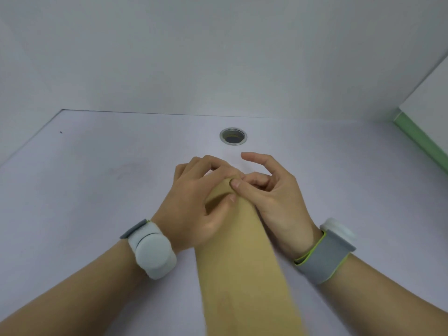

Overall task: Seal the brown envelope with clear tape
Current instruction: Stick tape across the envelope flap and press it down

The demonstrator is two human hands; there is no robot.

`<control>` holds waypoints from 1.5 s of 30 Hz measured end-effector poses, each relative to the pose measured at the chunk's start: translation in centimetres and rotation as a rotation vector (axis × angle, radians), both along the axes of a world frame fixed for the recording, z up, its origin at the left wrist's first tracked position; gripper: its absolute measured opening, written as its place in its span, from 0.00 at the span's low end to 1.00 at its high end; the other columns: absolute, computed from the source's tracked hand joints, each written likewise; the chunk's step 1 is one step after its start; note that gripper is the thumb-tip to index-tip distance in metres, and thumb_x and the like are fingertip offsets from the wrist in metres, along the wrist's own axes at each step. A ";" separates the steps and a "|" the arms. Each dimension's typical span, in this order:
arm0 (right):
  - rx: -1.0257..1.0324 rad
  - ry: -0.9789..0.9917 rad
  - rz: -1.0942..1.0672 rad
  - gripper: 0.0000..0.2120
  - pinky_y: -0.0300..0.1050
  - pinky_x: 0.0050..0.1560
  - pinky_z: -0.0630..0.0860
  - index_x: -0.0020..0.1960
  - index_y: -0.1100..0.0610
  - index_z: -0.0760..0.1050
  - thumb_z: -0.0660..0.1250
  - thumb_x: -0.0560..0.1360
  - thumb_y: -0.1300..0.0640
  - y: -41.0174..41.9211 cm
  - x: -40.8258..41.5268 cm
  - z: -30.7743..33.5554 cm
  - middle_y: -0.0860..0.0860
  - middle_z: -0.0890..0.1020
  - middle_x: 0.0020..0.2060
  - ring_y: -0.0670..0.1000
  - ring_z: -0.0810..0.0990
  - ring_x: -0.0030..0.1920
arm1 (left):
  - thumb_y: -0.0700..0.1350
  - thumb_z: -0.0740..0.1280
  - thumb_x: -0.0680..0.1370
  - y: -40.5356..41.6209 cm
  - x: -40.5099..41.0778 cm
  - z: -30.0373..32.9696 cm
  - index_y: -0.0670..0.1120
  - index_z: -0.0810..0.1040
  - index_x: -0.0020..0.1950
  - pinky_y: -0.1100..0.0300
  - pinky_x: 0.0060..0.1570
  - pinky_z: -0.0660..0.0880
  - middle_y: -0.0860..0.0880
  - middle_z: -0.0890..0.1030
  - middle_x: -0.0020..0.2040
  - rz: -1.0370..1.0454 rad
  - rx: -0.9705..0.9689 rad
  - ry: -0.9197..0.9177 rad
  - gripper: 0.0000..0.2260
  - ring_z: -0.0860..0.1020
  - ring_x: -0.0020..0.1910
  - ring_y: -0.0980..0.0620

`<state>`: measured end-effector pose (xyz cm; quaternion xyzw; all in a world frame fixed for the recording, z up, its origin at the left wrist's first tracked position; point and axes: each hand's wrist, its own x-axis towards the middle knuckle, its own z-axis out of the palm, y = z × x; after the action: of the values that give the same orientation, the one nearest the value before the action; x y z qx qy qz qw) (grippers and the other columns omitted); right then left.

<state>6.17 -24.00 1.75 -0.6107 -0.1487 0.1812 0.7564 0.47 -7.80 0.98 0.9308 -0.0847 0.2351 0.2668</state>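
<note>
A long brown envelope (242, 270) runs from the bottom edge of the view up the middle of the white table, its far end lifted between both hands. My left hand (194, 202) grips that far end from the left, thumb pressed on top. My right hand (269, 190) holds the same end from the right, its thumb on the envelope's tip and its index finger raised free. The envelope's far end and flap are hidden under my fingers. No tape is in view.
A round metal-rimmed cable hole (233, 137) sits in the white table (84, 178) just beyond my hands. White partition walls close the back and left. A green strip (421, 139) edges the right side. Both wrists wear bands with white pods.
</note>
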 end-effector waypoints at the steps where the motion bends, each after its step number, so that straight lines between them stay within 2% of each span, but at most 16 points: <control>1: -0.015 0.003 0.011 0.21 0.48 0.48 0.79 0.65 0.54 0.75 0.73 0.75 0.67 -0.1 -0.1 0.1 0.56 0.85 0.35 0.53 0.82 0.39 | 0.47 0.69 0.75 0.2 -0.1 0.1 0.54 0.82 0.58 0.53 0.60 0.65 0.56 0.78 0.58 0.012 0.055 -0.020 0.12 0.76 0.56 0.53; 5: -0.052 0.016 0.063 0.21 0.46 0.48 0.78 0.65 0.53 0.75 0.72 0.75 0.67 -0.3 -0.2 0.2 0.54 0.85 0.35 0.52 0.82 0.40 | 0.54 0.69 0.75 0.7 -0.5 0.7 0.56 0.84 0.56 0.47 0.57 0.68 0.53 0.80 0.60 0.056 0.253 -0.072 0.11 0.79 0.54 0.50; 8: -0.056 0.007 0.073 0.21 0.46 0.49 0.78 0.65 0.54 0.76 0.73 0.74 0.68 -0.5 -0.4 0.2 0.54 0.85 0.34 0.52 0.81 0.40 | 0.58 0.68 0.75 0.7 -0.9 0.7 0.55 0.84 0.57 0.47 0.56 0.68 0.51 0.80 0.61 0.073 0.309 -0.083 0.14 0.80 0.51 0.49; 11: -0.039 -0.017 0.049 0.20 0.42 0.46 0.76 0.63 0.55 0.78 0.73 0.74 0.68 -0.4 -0.5 0.1 0.55 0.84 0.34 0.50 0.80 0.38 | 0.61 0.68 0.74 0.8 -0.7 0.4 0.51 0.83 0.61 0.49 0.56 0.69 0.50 0.80 0.60 0.130 0.294 -0.078 0.20 0.81 0.49 0.49; 13: 0.012 -0.029 -0.019 0.16 0.37 0.42 0.75 0.60 0.57 0.80 0.73 0.75 0.68 -0.5 -0.4 -0.1 0.53 0.82 0.34 0.48 0.77 0.35 | 0.61 0.68 0.73 0.7 -0.6 0.5 0.52 0.81 0.62 0.52 0.55 0.73 0.52 0.80 0.57 0.146 0.049 -0.015 0.22 0.81 0.48 0.53; 16: 0.083 -0.028 -0.144 0.10 0.33 0.40 0.74 0.56 0.61 0.82 0.72 0.75 0.68 -0.7 0.0 -0.3 0.47 0.81 0.33 0.44 0.76 0.34 | 0.60 0.69 0.72 1.2 -0.4 0.6 0.56 0.79 0.59 0.60 0.47 0.79 0.54 0.83 0.49 0.137 -0.501 0.151 0.18 0.81 0.43 0.55; 19: 0.099 -0.019 -0.230 0.05 0.35 0.41 0.76 0.50 0.59 0.83 0.73 0.75 0.65 -0.8 0.4 -0.2 0.50 0.84 0.36 0.46 0.79 0.37 | 0.52 0.72 0.75 2.0 0.3 0.3 0.51 0.81 0.56 0.66 0.40 0.75 0.53 0.84 0.41 0.114 -0.719 0.198 0.11 0.79 0.37 0.56; 21: 0.090 -0.013 -0.277 0.03 0.35 0.39 0.76 0.48 0.57 0.83 0.72 0.76 0.64 -0.9 0.6 -0.3 0.47 0.82 0.32 0.44 0.78 0.34 | 0.45 0.75 0.76 2.1 0.5 0.3 0.44 0.83 0.50 0.67 0.38 0.75 0.53 0.83 0.36 0.096 -0.845 0.197 0.07 0.79 0.35 0.56; 23: 0.102 0.014 -0.311 0.03 0.38 0.37 0.73 0.47 0.57 0.83 0.71 0.77 0.63 -1.0 0.8 -0.4 0.45 0.79 0.29 0.45 0.74 0.32 | 0.44 0.73 0.75 1.9 0.6 0.2 0.38 0.82 0.45 0.66 0.37 0.75 0.51 0.83 0.34 0.076 -0.912 0.206 0.08 0.79 0.34 0.55; 28: 0.200 0.066 -0.318 0.05 0.44 0.40 0.75 0.46 0.57 0.85 0.70 0.77 0.64 -0.7 0.8 -0.6 0.51 0.81 0.31 0.51 0.75 0.35 | 0.40 0.68 0.80 2.2 0.8 0.0 0.40 0.83 0.45 0.64 0.40 0.77 0.47 0.84 0.37 0.112 -0.915 0.173 0.07 0.80 0.35 0.54; 33: 0.187 0.069 -0.353 0.05 0.50 0.46 0.76 0.48 0.60 0.85 0.70 0.78 0.64 -0.8 0.9 -0.6 0.55 0.81 0.33 0.54 0.78 0.39 | 0.38 0.67 0.81 2.1 0.8 0.0 0.39 0.83 0.47 0.66 0.39 0.77 0.44 0.84 0.38 0.117 -0.870 0.135 0.07 0.79 0.35 0.56; 36: 0.196 0.066 -0.367 0.07 0.48 0.47 0.78 0.54 0.59 0.83 0.68 0.79 0.64 -0.6 0.8 -0.3 0.54 0.81 0.31 0.54 0.81 0.37 | 0.39 0.66 0.81 2.4 0.8 -0.2 0.40 0.83 0.47 0.66 0.40 0.77 0.46 0.84 0.39 0.108 -0.879 0.124 0.07 0.80 0.37 0.55; 39: 0.180 0.025 -0.410 0.09 0.46 0.45 0.82 0.59 0.58 0.79 0.66 0.81 0.65 -0.9 0.7 0.0 0.58 0.86 0.39 0.55 0.84 0.38 | 0.40 0.67 0.81 2.6 0.8 -0.3 0.41 0.84 0.47 0.63 0.42 0.78 0.41 0.85 0.41 0.124 -0.903 0.110 0.07 0.81 0.39 0.52; 43: -0.004 -0.181 -0.499 0.05 0.35 0.39 0.75 0.49 0.58 0.81 0.70 0.77 0.67 -0.9 0.6 0.1 0.53 0.76 0.34 0.53 0.77 0.35 | 0.40 0.67 0.81 2.7 0.9 -0.3 0.41 0.84 0.47 0.61 0.43 0.79 0.37 0.84 0.43 0.132 -0.922 0.106 0.07 0.81 0.39 0.52; 45: -0.053 -0.198 -0.477 0.05 0.37 0.39 0.74 0.45 0.57 0.83 0.72 0.76 0.65 -0.8 0.5 0.0 0.54 0.75 0.33 0.52 0.74 0.36 | 0.41 0.67 0.81 2.7 0.9 -0.3 0.41 0.84 0.47 0.60 0.44 0.79 0.37 0.85 0.43 0.129 -0.922 0.109 0.08 0.81 0.40 0.50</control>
<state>6.69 -24.78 1.71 -0.6627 -0.0689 -0.0590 0.7433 1.41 -5.11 0.64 0.7295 0.1007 0.2149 0.6414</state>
